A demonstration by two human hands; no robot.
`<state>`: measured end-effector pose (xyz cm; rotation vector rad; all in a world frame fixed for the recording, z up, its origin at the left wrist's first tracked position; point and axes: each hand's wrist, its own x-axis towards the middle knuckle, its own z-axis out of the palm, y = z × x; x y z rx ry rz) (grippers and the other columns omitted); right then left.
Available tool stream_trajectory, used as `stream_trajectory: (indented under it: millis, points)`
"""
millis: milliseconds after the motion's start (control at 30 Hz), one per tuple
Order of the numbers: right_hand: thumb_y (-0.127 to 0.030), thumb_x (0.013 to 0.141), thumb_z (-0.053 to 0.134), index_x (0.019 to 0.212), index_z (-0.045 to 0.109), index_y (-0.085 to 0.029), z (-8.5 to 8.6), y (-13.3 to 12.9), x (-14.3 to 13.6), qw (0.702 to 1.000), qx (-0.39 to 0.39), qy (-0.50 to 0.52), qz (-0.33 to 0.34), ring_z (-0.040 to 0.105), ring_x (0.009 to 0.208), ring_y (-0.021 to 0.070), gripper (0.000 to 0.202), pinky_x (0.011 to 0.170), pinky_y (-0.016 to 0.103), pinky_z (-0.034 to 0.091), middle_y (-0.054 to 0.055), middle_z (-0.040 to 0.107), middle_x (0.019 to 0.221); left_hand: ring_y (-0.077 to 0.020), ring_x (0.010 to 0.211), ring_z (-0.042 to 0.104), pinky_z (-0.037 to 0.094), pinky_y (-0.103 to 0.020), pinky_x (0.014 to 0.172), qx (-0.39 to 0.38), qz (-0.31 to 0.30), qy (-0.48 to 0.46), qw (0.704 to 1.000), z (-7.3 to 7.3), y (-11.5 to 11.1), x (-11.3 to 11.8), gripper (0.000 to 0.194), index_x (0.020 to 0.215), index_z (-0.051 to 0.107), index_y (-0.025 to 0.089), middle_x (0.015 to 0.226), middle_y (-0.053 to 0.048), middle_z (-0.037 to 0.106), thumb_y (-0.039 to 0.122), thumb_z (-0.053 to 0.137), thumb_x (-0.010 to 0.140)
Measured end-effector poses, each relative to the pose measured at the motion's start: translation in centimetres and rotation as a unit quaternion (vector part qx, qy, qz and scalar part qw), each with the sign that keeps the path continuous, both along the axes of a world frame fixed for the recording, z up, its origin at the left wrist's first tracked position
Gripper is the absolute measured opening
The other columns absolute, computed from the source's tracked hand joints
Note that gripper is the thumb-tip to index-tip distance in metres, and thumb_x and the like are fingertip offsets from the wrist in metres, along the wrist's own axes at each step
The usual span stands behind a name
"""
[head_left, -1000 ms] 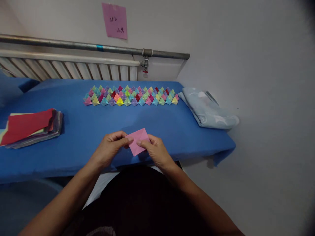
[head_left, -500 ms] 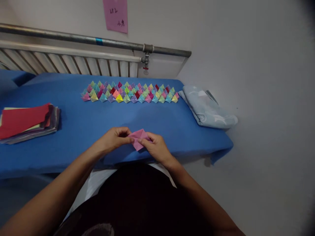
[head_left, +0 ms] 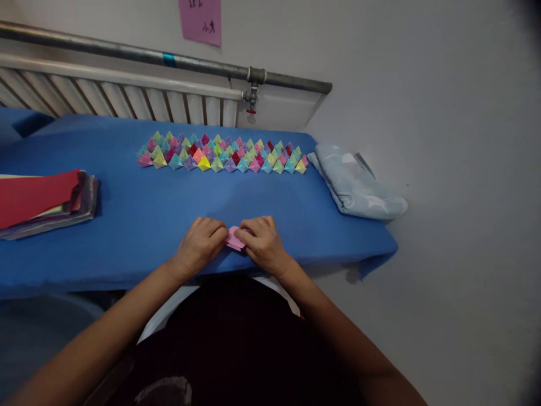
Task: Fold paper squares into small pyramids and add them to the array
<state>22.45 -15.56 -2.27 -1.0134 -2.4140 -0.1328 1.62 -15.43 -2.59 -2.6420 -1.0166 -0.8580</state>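
Note:
A small piece of folded pink paper is between my two hands, close to the front edge of the blue-covered table. My left hand pinches its left end, with the fingers curled. On the other side, my right hand grips the right part, its thumb lying over the top. The fingers hide much of the paper. Beyond the hands, rows of folded paper pieces in pink, yellow, green, blue, purple and red stand at the back of the table.
A stack of coloured paper sheets with a red sheet on top lies at the left. A folded light-blue cloth sits at the right end of the blue tablecloth. Behind the table run a radiator and a metal pipe.
The pink paper, spread in a diamond shape before, is now flattened and narrower. My left fingers have closed over its end, and my right fingers have curled round behind it. The view has shifted slightly.

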Motion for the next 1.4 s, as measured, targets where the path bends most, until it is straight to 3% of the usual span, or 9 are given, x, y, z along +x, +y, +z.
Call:
stream_trajectory:
  millis: [133, 300, 433, 600, 833, 1067, 1400]
  points:
    - [-0.015, 0.089, 0.055, 0.106, 0.065, -0.022, -0.6, -1.8, 0.2, 0.998, -0.058, -0.031, 0.014, 0.052, 0.097, 0.0214, 0.021, 0.086, 0.038, 0.029, 0.006, 0.067, 0.109, -0.0199, 0.08, 0.057, 0.041, -0.036, 0.077, -0.047, -0.029, 0.056, 0.997, -0.4, -1.4, -0.4, 0.015, 0.092, 0.062, 0.016, 0.089, -0.007, 0.067, 0.016, 0.047, 0.093]
    - [-0.021, 0.088, 0.057, 0.117, 0.061, -0.019, -0.6, -3.2, 0.7, 0.994, -0.11, -0.006, 0.016, 0.052, 0.103, 0.0242, 0.029, 0.089, 0.04, 0.031, 0.008, 0.067, 0.115, -0.0215, 0.093, 0.061, 0.038, -0.041, 0.09, -0.082, -0.037, 0.052, 0.995, 0.0, -2.6, -0.7, 0.015, 0.1, 0.063, 0.017, 0.101, -0.008, 0.069, 0.02, 0.051, 0.091]
    - [-0.022, 0.087, 0.058, 0.113, 0.063, -0.018, -1.0, -3.5, 1.2, 0.993, -0.117, 0.032, 0.011, 0.054, 0.103, 0.0238, 0.026, 0.09, 0.039, 0.033, 0.009, 0.067, 0.115, -0.0243, 0.096, 0.06, 0.04, -0.041, 0.086, -0.057, -0.026, 0.044, 0.997, 0.3, -3.2, -0.5, 0.015, 0.098, 0.065, 0.016, 0.105, -0.009, 0.07, 0.022, 0.053, 0.091]
    - [-0.022, 0.086, 0.059, 0.106, 0.067, -0.018, -1.6, -3.8, 1.6, 0.993, -0.103, 0.052, -0.003, 0.055, 0.098, 0.023, 0.022, 0.086, 0.039, 0.035, 0.009, 0.068, 0.106, -0.0206, 0.087, 0.061, 0.041, -0.039, 0.085, -0.052, -0.035, 0.034, 0.997, 0.2, -3.7, -0.3, 0.015, 0.097, 0.066, 0.017, 0.096, -0.006, 0.072, 0.017, 0.051, 0.092]
    - [-0.022, 0.092, 0.057, 0.096, 0.07, -0.021, -1.6, -3.7, 2.0, 0.985, -0.131, 0.103, -0.045, 0.058, 0.094, 0.0196, 0.014, 0.084, 0.037, 0.036, 0.006, 0.069, 0.101, -0.0201, 0.084, 0.062, 0.038, -0.042, 0.089, -0.054, 0.024, 0.011, 0.998, 0.1, -4.2, 0.2, 0.018, 0.09, 0.068, 0.018, 0.093, -0.005, 0.073, 0.021, 0.051, 0.095]
    - [-0.026, 0.093, 0.058, 0.083, 0.068, -0.021, -1.1, -3.4, 1.3, 0.964, -0.194, 0.147, -0.105, 0.059, 0.097, 0.0186, 0.015, 0.086, 0.035, 0.037, 0.004, 0.068, 0.101, -0.0221, 0.091, 0.06, 0.038, -0.042, 0.086, -0.136, 0.103, -0.034, 0.985, -0.4, -4.4, 0.9, 0.023, 0.088, 0.066, 0.019, 0.094, -0.006, 0.071, 0.027, 0.047, 0.097]
    - [-0.025, 0.09, 0.06, 0.074, 0.061, -0.02, -1.3, -2.8, 0.6, 0.955, -0.204, 0.148, -0.158, 0.057, 0.099, 0.0203, 0.017, 0.086, 0.036, 0.036, 0.006, 0.067, 0.106, -0.0272, 0.094, 0.057, 0.04, -0.044, 0.081, -0.193, 0.181, -0.051, 0.963, -0.7, -3.6, 1.7, 0.027, 0.078, 0.065, 0.018, 0.098, -0.009, 0.068, 0.034, 0.051, 0.094]
